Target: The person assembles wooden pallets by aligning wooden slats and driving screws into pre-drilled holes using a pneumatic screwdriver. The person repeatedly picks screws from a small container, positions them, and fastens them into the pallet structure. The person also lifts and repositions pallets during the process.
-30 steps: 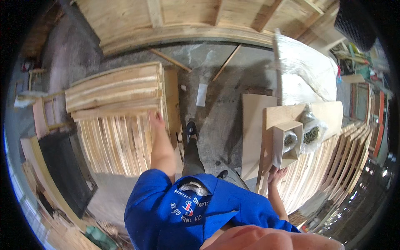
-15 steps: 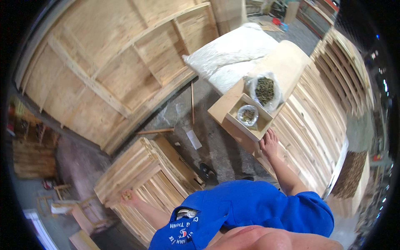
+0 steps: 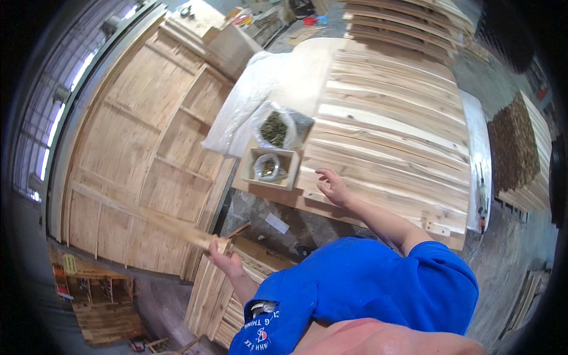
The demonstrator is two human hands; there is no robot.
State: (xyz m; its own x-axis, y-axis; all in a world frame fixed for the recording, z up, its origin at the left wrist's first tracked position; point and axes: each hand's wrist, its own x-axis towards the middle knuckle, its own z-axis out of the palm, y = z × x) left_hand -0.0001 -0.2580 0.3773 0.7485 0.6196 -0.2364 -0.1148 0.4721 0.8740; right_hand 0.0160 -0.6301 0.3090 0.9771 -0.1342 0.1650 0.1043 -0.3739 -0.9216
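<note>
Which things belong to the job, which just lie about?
Probably the job:
wooden strip, in left hand
slatted wooden panel, under right hand
open box, near right hand

Probably lying about:
white sheet on floor
red object, far off

Wears a bright blue shirt (image 3: 384, 290), plain over the torso and softly creased. Has a short, loose right sleeve (image 3: 447, 266), ending in a wide hem. Carries on the left chest a pocket-like opening (image 3: 264, 307), with something pale and dark showing inside. Bears beside it white lettering (image 3: 267, 322), curved around a small red-and-white emblem (image 3: 261, 335). Shows bare forearm (image 3: 387, 225) from the hem to the right hand (image 3: 333, 188), likewise bare, and a bare left hand (image 3: 226, 260). Includes a dark shoe (image 3: 304, 251), too small to make out in detail.
</note>
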